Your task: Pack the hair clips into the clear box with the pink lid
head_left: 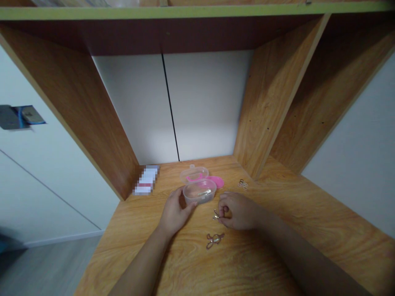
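Head view: bare forearms reach in from the lower edge over a wood-grain counter (129, 255). Nearest on it, between the two arms, lies a metal piece (217, 238) with loops at one end. Just beyond that, the right hand (237, 210) is closed, palm side hidden, thumb and fingers curled together on a second piece (215, 215) — its thin ends stick out to the left of the fingers, above the counter or touching it, I cannot tell which. A little farther off and to the left, the left hand (175, 211) grips a clear oval box (204, 200), thumb at the front and fingers round the left side. The box stands on the counter, open at the top, with shiny metal items (206, 192) inside, too small to tell apart. Its clear lid (194, 172) is folded back behind it, and a pink pad (217, 181) shows behind the box at the right. Near the upright panel (271, 94) on the right lie some thin metal loops (243, 184). Toward the back left, a pixelated card (146, 180) lies beside the left panel (77, 102). Farthest is the white wall (203, 107) — split by a dark line — beneath a green-edged shelf (185, 13).
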{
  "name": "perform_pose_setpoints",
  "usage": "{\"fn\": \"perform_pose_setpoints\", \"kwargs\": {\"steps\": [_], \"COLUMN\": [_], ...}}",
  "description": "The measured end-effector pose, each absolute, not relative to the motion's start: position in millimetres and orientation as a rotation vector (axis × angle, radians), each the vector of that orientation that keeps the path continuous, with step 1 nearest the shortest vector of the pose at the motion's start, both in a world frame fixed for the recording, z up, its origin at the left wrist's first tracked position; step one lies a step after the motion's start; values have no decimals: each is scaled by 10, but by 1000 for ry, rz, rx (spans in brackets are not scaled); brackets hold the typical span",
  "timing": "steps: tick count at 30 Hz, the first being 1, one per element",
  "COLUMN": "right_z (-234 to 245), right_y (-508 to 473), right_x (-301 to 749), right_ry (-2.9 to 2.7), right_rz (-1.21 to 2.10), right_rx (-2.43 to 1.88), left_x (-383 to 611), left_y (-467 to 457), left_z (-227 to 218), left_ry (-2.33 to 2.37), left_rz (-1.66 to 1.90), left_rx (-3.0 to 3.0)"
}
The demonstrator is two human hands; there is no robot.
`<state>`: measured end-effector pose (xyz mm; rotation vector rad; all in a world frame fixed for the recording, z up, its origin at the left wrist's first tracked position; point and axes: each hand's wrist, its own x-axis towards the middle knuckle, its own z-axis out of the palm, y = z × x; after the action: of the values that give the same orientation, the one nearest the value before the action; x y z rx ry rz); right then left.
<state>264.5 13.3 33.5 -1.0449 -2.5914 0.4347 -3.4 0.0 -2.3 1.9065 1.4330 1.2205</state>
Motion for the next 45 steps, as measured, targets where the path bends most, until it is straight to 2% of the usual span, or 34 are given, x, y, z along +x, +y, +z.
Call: {"fn": "perform_pose_setpoints", "kwargs": {"steps": [5,11,18,34,45], "right_z": [403,528,465,514,481], "right_y": [93,16,-16,99,167], "right_x": [2582,2517,2528,2613,2620], "right_ry": [-2576,-2648,-2663,-2451,-2423], "right_rz": [456,690,660,898,842], "right_rx": [-919,-692,-640,-857,-810], "left_x": [-33,-37,-39,-23,-38], "left_y": [1,8,9,2,13], "left_z": [-27,-50,-59,-27,-49], "left_ry": [1426,1419,1436,1430,1457], "left_rz": [1225,1239,1233,1233,1217], "left_rx": [1914,1906,1915,1911,1934]}}
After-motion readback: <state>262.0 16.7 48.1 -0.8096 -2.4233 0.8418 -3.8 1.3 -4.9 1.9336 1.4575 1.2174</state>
